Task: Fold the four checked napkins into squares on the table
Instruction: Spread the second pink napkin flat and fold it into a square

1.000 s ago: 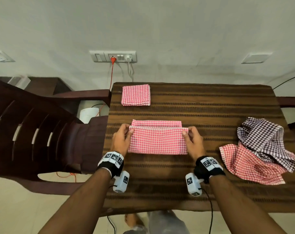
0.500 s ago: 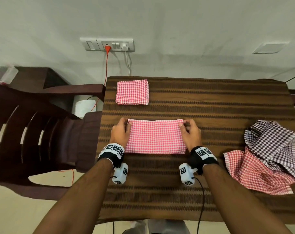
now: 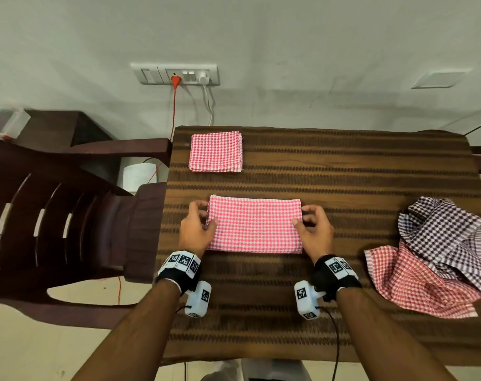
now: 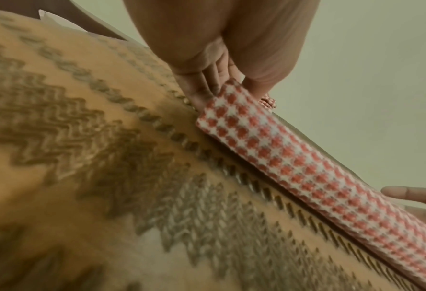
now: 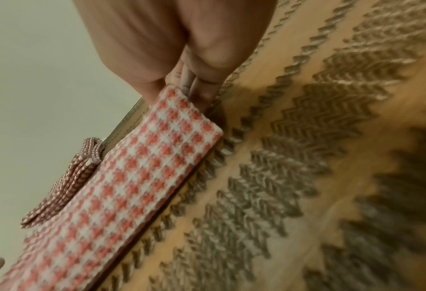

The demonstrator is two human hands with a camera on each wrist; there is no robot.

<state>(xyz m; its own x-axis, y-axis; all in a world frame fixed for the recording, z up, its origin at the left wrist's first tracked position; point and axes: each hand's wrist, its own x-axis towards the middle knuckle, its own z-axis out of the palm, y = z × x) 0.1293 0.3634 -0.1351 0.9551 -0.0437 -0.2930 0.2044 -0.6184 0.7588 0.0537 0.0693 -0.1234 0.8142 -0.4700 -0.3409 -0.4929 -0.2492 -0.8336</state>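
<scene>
A pink checked napkin (image 3: 254,226) lies on the table (image 3: 343,174) folded into a flat rectangle, long side left to right. My left hand (image 3: 209,217) pinches its left short edge, thumb on top, fingers curled at the far corner. My right hand (image 3: 301,218) pinches the right short edge the same way. The wrist views show the napkin's ends (image 4: 294,157) (image 5: 137,177) held between thumb and fingers. A folded pink square napkin (image 3: 216,151) lies at the far left. A crumpled red checked napkin (image 3: 415,284) and a dark purple checked one (image 3: 448,235) lie at the right.
The table wears a brown striped woven cloth. A dark plastic chair (image 3: 55,221) stands against the table's left side. A wall socket with a red cable (image 3: 174,81) is behind the table. The table's far edge meets the wall.
Both hands carried the napkin's raised edge to the far edge, and the fold closed flat. They then slid to the short sides. The head view shifted a little.
</scene>
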